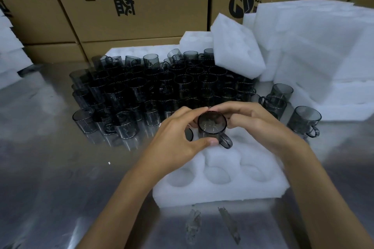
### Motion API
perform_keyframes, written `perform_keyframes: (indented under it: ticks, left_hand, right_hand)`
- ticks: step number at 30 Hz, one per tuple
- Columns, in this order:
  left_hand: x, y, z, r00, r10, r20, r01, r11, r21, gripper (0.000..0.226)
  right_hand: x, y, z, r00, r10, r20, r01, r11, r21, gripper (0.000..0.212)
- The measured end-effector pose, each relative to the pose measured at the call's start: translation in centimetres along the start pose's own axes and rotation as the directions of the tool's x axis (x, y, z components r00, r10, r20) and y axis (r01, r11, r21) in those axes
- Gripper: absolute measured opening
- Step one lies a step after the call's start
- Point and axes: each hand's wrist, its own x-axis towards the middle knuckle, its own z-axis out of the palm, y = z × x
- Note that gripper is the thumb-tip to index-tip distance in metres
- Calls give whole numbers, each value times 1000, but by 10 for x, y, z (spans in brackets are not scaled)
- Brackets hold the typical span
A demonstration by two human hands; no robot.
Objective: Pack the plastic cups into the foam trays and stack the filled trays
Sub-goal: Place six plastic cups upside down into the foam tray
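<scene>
Both hands are on one smoky grey see-through plastic cup with a loop handle [212,126], and it sits upright over the far row of the white foam tray with round pockets [220,170], handle turned toward the person. It looks featherlight and rigid, the wall thin and glossy, so likely slick under the fingers and easy to scuff or crack if squeezed hard; the rim and the upper wall seem the safest places to take it, with the handle free so it can be turned into line with the pocket. The left hand [178,137] curls round the near left side, thumb laid against the lower wall just by the handle, fingertips up at the far rim. The right hand [251,119] pinches the far right of the rim, fingers bent, meeting the left hand's fingertips above the cup. Neither is spread wide; both are closed gently on it. Whether the base has already gone down into a pocket I cannot tell, since the hands hide it. The three pockets on the near side of the tray show no cups. Beyond the tray, on the shiny steel counter [50,168], stands a crowd of the same grey cups [162,87], with loose white foam trays [315,46] piled behind and to the right of them.
</scene>
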Motion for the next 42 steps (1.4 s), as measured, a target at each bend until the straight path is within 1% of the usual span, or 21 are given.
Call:
perform_keyframes:
  ticks: [4, 7, 10, 12, 15, 17, 20, 25, 27, 28, 29, 30, 31, 32, 33, 34, 35, 37, 39, 41, 42]
  left_hand:
    - [0, -1, 1, 999, -26, 45, 24, 999, 46, 74]
    - [0, -2, 1, 998, -32, 61, 25, 993, 114, 75]
    - [-2, -2, 1, 996, -6, 85, -10, 981, 195, 71]
    - [-2, -3, 1, 996, -9, 89, -6, 984, 175, 68]
    - [0, -8, 1, 997, -23, 78, 9, 983, 183, 55]
    - [0, -11, 1, 994, -42, 98, 19, 973, 230, 52]
    - [0, -15, 4, 988, -65, 139, 17, 947, 322, 52]
    - [2, -15, 5, 989, -63, 136, 16, 947, 320, 51]
    - [1, -16, 5, 989, -56, 140, 7, 943, 333, 50]
    - [0, -16, 5, 988, -52, 145, 0, 941, 337, 48]
    - [0, -16, 4, 988, -48, 149, -4, 944, 329, 44]
    - [0, -16, 3, 987, -50, 150, 2, 953, 303, 41]
    - [-1, -15, 2, 987, -60, 149, 19, 964, 265, 42]
    - [-1, -14, 0, 987, -73, 144, 38, 971, 234, 48]
    - [-1, -13, -1, 987, -89, 138, 56, 973, 226, 53]
    - [-1, -13, -3, 985, -105, 134, 71, 968, 240, 55]
    - [-1, -14, -5, 983, -122, 134, 82, 959, 272, 54]
    - [1, -18, -9, 981, -158, 115, 114, 939, 324, 55]
    - [3, -21, -13, 975, -206, 81, 177, 946, 272, 59]
    - [4, -25, -15, 974, -222, 37, 213, 962, 172, 60]
    - [4, -27, -16, 976, -216, 13, 212, 965, 152, 60]
  right_hand:
    - [-1, 1, -2, 999, 20, -35, -22, 999, -33, 26]
    - [-1, 2, -1, 999, 29, -42, -31, 997, -65, 29]
    - [-2, 1, -4, 1000, 12, -18, -14, 991, -129, 29]
    - [-3, 2, -8, 1000, 0, -8, -2, 981, -194, 25]
    - [-2, 6, -10, 1000, 7, 10, -5, 968, -251, 23]
    - [1, 9, -11, 1000, 6, 28, 3, 949, -314, 23]
    - [3, 14, -10, 996, 20, 86, 15, 922, -387, 24]
    - [4, 17, -11, 995, 22, 95, 17, 920, -392, 23]
    - [2, 17, -10, 996, 19, 91, 14, 935, -354, 22]
    - [2, 16, -9, 999, 10, 49, 5, 955, -297, 21]
    - [2, 16, -9, 999, -8, -41, 0, 978, -207, 17]
    - [3, 16, -10, 985, -26, -171, 6, 994, -112, 15]
    - [4, 17, -13, 949, -37, -314, 19, 998, -58, 16]
    - [4, 20, -19, 895, -45, -444, 17, 998, -66, 22]
    - [4, 23, -25, 843, -49, -536, -19, 993, -121, 28]
    - [3, 27, -32, 807, -49, -589, -81, 978, -193, 33]
    - [1, 32, -39, 793, -45, -607, -147, 954, -262, 36]
    - [0, 42, -47, 814, -29, -580, -236, 896, -376, 39]
    - [1, 48, -49, 858, -17, -513, -262, 845, -466, 38]
    - [2, 49, -48, 878, -31, -477, -249, 821, -513, 35]
    - [2, 48, -48, 884, -41, -467, -239, 816, -526, 35]
